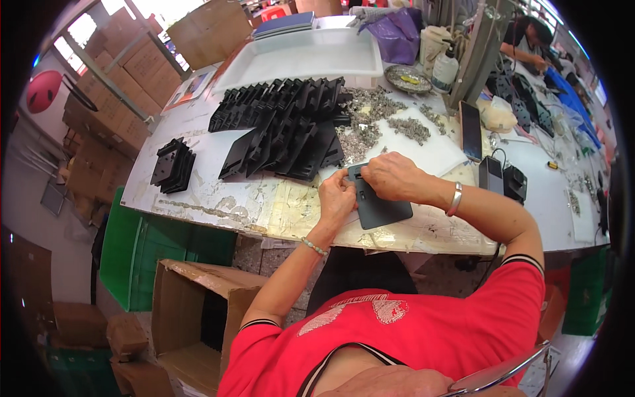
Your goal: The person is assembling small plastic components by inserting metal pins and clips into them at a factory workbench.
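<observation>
A flat black plastic plate with rounded corners and small slots lies at the table's near edge between my hands. My left hand pinches its left edge near the far corner. With fingers bent together, my right hand presses on the plate's far end; whatever small piece it may hold is hidden under the fingertips. Just beyond lie rows of similar black plastic parts, leaning on one another. Small metal pieces are heaped on white sheeting beyond my right hand.
A short stack of black parts stands at the table's left. Behind the rows is a white tray. A phone leans on the right, near a dark boxy device. Below are a cardboard box and a green crate. Another person works far right.
</observation>
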Tool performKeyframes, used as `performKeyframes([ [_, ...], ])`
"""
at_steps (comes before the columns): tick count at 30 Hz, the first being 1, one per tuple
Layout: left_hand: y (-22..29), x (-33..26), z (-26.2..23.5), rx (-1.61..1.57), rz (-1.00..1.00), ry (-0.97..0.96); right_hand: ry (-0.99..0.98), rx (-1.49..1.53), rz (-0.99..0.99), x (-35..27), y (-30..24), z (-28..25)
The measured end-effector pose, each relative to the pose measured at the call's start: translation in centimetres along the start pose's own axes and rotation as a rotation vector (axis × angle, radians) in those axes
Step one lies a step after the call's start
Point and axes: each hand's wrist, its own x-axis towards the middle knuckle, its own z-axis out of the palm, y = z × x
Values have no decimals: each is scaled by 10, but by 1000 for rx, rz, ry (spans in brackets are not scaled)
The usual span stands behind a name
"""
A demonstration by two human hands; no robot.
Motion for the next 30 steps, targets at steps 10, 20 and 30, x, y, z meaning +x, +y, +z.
performKeyframes([
  [10,9,-5,0,-11,-27,-6,309,398,275,-22,6,-1],
  [20,15,-9,5,6,6,-13,870,1608,-766,-106,-94,-121],
  [30,3,-5,-2,-15,-14,17,870,1620,-1150,-90,-111,-134],
])
